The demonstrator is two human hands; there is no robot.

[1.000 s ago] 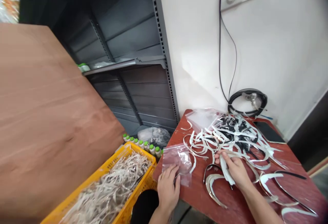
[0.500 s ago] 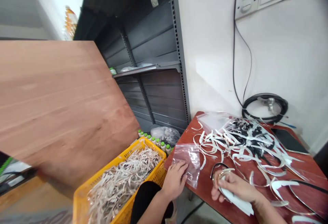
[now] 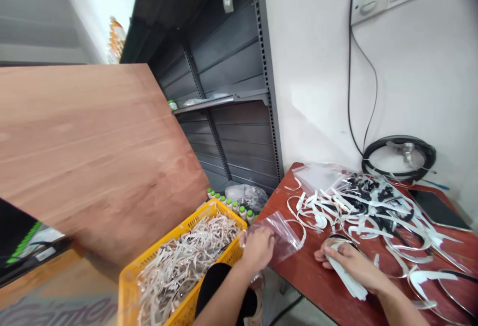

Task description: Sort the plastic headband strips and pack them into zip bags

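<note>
Two grips at the table (image 3: 321, 293) edge: your left hand (image 3: 257, 249) pinches the clear bag (image 3: 287, 236); your right hand (image 3: 349, 261), just right of it, closes on white strips (image 3: 349, 283) slanting down-right, away from the bag.

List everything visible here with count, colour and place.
table: one, red-brown, right
basket: one, yellow, floor left of table
loose strips: many, pale, in basket
curved strips: many, white and silvery, heaped on table
clear bag: one, transparent, table's left edge
cable coil: one, black, against wall
slab: one, black, table's far side
bottles: several, green-capped, behind basket
shelf rack: one, grey, back
board: one, brown, left
left hand: one, grips clear bag
right hand: one, holds white strip bundle
</note>
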